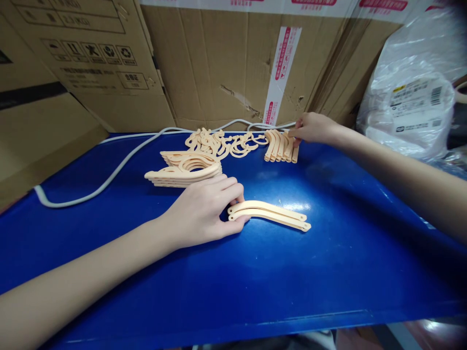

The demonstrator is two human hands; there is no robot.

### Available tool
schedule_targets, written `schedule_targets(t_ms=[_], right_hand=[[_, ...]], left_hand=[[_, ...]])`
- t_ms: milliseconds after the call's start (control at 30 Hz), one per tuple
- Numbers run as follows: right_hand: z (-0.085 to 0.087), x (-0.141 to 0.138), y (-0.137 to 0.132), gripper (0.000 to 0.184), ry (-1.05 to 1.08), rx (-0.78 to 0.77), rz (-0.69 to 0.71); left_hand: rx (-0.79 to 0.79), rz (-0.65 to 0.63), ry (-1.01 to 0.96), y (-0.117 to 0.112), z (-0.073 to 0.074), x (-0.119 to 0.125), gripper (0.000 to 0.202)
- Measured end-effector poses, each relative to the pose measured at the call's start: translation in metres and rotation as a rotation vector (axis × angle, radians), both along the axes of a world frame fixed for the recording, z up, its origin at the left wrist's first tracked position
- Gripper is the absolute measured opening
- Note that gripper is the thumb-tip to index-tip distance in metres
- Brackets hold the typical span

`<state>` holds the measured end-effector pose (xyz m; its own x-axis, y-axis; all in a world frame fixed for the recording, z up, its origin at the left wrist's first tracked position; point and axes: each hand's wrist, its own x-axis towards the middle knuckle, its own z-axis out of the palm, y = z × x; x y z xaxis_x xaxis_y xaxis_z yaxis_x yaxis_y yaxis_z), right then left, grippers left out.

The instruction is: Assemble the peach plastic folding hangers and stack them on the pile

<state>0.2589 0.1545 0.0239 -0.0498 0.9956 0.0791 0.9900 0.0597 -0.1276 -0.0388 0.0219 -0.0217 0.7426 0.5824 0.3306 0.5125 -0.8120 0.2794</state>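
Two curved cream plastic hanger arms (272,215) lie side by side, with small holes at their ends. My left hand (207,209) pinches their left ends between thumb and fingers, low over the blue table. At the back right, my right hand (308,129) is closed on the far end of the rightmost piece in a row of similar hanger arms (279,146); its fingertips are partly hidden. Just behind my left hand sits a stack of flat cream pieces (186,170) with large round openings. Beyond it lies a loose pile of cream hooks (207,142), and more hooks (241,145) are beside it.
The blue tabletop (255,287) ends at a front edge near me. A white cable (120,170) runs along the left and back. Cardboard boxes (226,58) wall off the back and left. Clear plastic bags (408,97) with a label bulge at the right.
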Motion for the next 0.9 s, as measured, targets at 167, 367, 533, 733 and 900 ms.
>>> schedule_targets(t_ms=[167, 367, 533, 733, 900], right_hand=[[0.003, 0.001, -0.002, 0.038, 0.010, 0.068, -0.003], [0.007, -0.007, -0.022, 0.027, 0.023, 0.189, 0.065], [0.004, -0.021, -0.070, 0.020, 0.054, 0.174, 0.320], [-0.011, -0.029, -0.131, 0.036, 0.130, -0.069, 0.826], [-0.025, -0.026, -0.139, 0.035, 0.117, -0.050, 0.882]], left_hand=[[-0.009, 0.010, 0.013, -0.001, 0.000, -0.001, 0.014], [0.110, -0.018, 0.078, -0.001, 0.002, 0.000, 0.019], [0.180, -0.037, 0.114, -0.001, 0.004, 0.002, 0.023], [0.112, -0.004, 0.128, -0.004, 0.006, 0.004, 0.018], [0.084, 0.010, 0.136, -0.004, 0.006, 0.002, 0.018]])
